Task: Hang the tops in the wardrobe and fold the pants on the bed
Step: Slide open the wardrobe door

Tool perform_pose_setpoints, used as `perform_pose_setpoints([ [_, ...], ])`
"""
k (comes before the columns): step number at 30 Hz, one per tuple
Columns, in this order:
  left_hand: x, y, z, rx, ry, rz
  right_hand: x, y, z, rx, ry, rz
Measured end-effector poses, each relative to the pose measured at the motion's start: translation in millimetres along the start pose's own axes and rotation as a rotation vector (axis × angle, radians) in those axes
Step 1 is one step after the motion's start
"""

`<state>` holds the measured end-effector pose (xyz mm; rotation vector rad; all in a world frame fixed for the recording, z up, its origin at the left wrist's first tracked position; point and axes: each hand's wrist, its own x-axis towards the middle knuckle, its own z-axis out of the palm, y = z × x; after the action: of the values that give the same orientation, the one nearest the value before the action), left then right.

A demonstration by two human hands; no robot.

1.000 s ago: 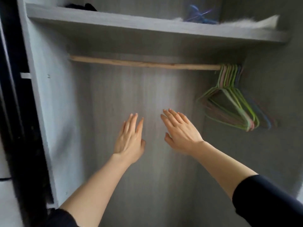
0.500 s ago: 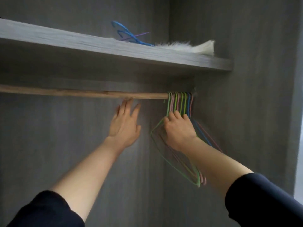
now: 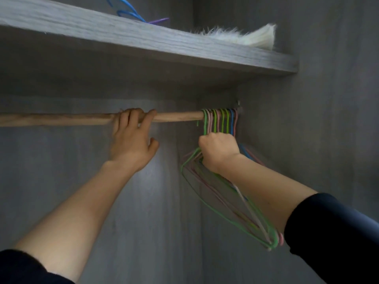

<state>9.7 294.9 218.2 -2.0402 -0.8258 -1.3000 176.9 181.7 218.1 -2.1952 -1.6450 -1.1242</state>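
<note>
Inside the grey wardrobe a wooden rail [image 3: 61,119] runs left to right under a shelf. Several thin hangers [image 3: 220,121], green, pink and blue, hang bunched at the rail's right end against the side wall. My left hand [image 3: 132,140] has its fingers hooked over the rail, left of the bunch. My right hand [image 3: 219,149] is a fist just below the hooks, gripping the necks of the hangers; their lower frames swing out under my forearm. No tops or pants are in sight.
The grey shelf [image 3: 143,41] above the rail carries a blue hanger [image 3: 127,11] and a white furry item [image 3: 242,35]. The wardrobe's right side wall [image 3: 328,119] stands close behind the hangers. The back panel is bare below the rail.
My left hand rose from below the rail and hooked its fingers over it. My right hand closed into a fist on the hanger necks. The view moved closer and upward.
</note>
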Motion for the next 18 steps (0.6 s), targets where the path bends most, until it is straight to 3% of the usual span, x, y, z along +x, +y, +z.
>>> perform_pose_setpoints([
  [4,1,-2,4,-0.025,0.016,0.015,6,-4,-5,0.120,0.038,0.089],
  [10,3,-2,0,-0.027,-0.050,0.021,7,-18,-12,0.588,0.031,0.302],
  [18,-5,-2,-11,-0.127,-0.146,0.007,-54,-37,-10,0.787,0.061,0.313],
])
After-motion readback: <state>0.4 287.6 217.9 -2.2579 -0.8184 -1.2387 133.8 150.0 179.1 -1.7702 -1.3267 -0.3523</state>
